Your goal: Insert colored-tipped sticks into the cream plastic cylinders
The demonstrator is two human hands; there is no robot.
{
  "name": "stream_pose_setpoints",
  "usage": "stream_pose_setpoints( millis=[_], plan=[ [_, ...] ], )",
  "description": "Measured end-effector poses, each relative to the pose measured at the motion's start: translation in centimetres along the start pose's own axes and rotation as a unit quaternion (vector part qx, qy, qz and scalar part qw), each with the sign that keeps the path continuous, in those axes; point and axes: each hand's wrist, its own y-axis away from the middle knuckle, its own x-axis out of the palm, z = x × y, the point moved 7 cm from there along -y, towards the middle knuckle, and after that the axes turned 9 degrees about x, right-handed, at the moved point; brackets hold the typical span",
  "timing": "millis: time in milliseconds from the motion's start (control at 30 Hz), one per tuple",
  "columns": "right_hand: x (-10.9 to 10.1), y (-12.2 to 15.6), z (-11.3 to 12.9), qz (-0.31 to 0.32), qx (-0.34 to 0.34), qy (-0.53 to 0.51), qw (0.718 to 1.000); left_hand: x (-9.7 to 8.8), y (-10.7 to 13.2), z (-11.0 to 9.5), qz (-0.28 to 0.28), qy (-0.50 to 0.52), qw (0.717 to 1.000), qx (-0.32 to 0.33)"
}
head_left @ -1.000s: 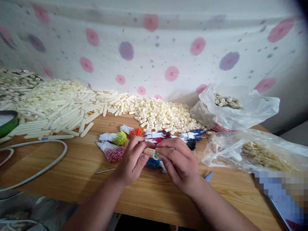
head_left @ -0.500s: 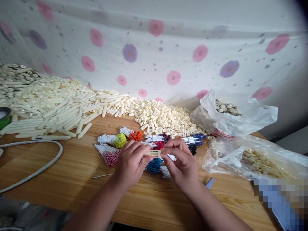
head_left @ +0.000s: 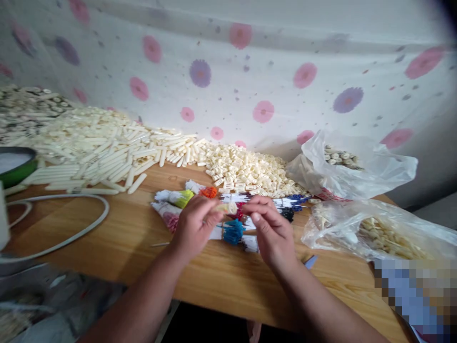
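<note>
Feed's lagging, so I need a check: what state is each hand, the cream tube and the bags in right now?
left hand: shut on cream tube, held above the table
cream tube: lying level, one end pinched
right hand: fingers loosely curled, holding nothing visible
upper plastic bag: open at the top
lower plastic bag: lying flat, filled

Home piecework bench: wooden table [head_left: 107,238] heaped with cream tubes [head_left: 100,152], bagged parts [head_left: 374,233] to their right, floral sheet [head_left: 250,62] hung behind as backdrop.
</note>
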Motion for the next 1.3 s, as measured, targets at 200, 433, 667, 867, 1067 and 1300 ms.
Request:
stream_pose_setpoints(
  millis=[200, 433, 667, 867, 1067, 1300],
  plan=[
    [8.4, 2.2, 2.1, 0.236, -0.114, 0.254, 0.931, -9.4, 5.0, 4.4, -0.162, 0.142, 0.959, -0.186],
    [17.2, 3.3, -1.5, 0.311, -0.058, 0.556, 0.768, -12.9, 13.8, 3.8, -0.185, 0.005, 0.916, -0.357],
    [16.9, 3.6, -1.6, 0.274, -0.014, 0.515, 0.812, -12.6, 14.8, 2.8, -0.202, 0.052, 0.9, -0.382],
    [13.8, 3.9, 0.6, 0.215, 0.049, 0.381, 0.898, -6.7, 9.4, 1.3, -0.216, 0.26, 0.859, -0.384],
    [8.0, 2.4, 0.3, 0.184, 0.11, 0.066, 0.975, -2.4, 3.4, 0.1, -0.231, 0.376, 0.83, -0.341],
    [2.3, 0.2, 0.4, 0.114, 0.116, -0.134, 0.978, 2.3, -1.0, -0.4, -0.196, 0.46, 0.794, -0.345]
  ],
)
